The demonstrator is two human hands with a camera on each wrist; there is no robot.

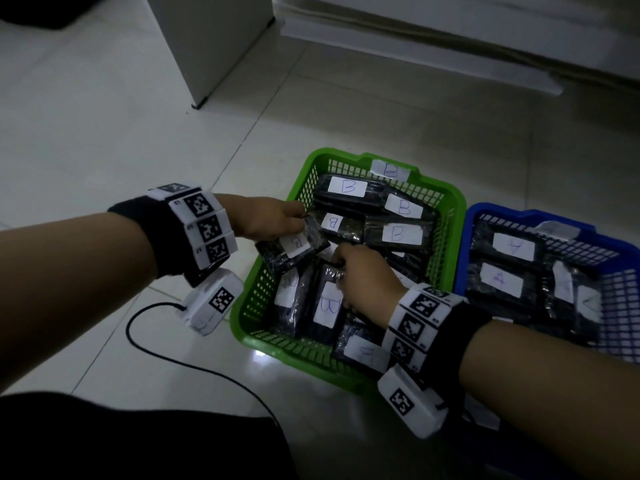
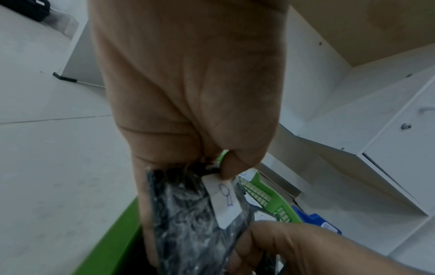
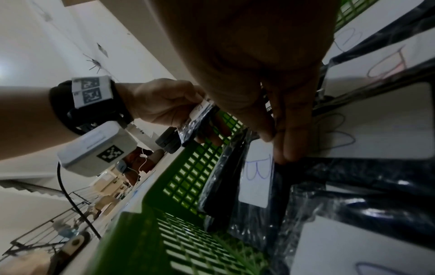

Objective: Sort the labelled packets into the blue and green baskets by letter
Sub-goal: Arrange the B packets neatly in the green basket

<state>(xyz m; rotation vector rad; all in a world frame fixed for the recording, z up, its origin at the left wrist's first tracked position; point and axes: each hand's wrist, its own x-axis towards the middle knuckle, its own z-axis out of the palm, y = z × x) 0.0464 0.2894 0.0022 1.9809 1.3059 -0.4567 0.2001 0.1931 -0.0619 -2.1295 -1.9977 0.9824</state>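
Note:
The green basket (image 1: 239, 306) holds several black packets with white B labels. To its right, the blue basket (image 1: 465, 244) holds packets labelled A. My left hand (image 1: 273, 216) pinches one black B packet (image 1: 291, 247) by its end, lifted over the green basket's left side; the left wrist view shows that packet (image 2: 183, 204) hanging from thumb and fingers. My right hand (image 1: 363, 278) is down inside the green basket, where its fingertips (image 3: 282, 130) pinch the top edge of a lying B packet (image 3: 256, 176). A packet (image 1: 363, 351) at the near corner seems to read A.
The baskets stand side by side on a pale tiled floor. A white cabinet (image 1: 207, 46) stands behind on the left and a low white furniture base (image 1: 450, 46) runs along the back. A black cable (image 1: 173, 351) loops on the floor beside the green basket.

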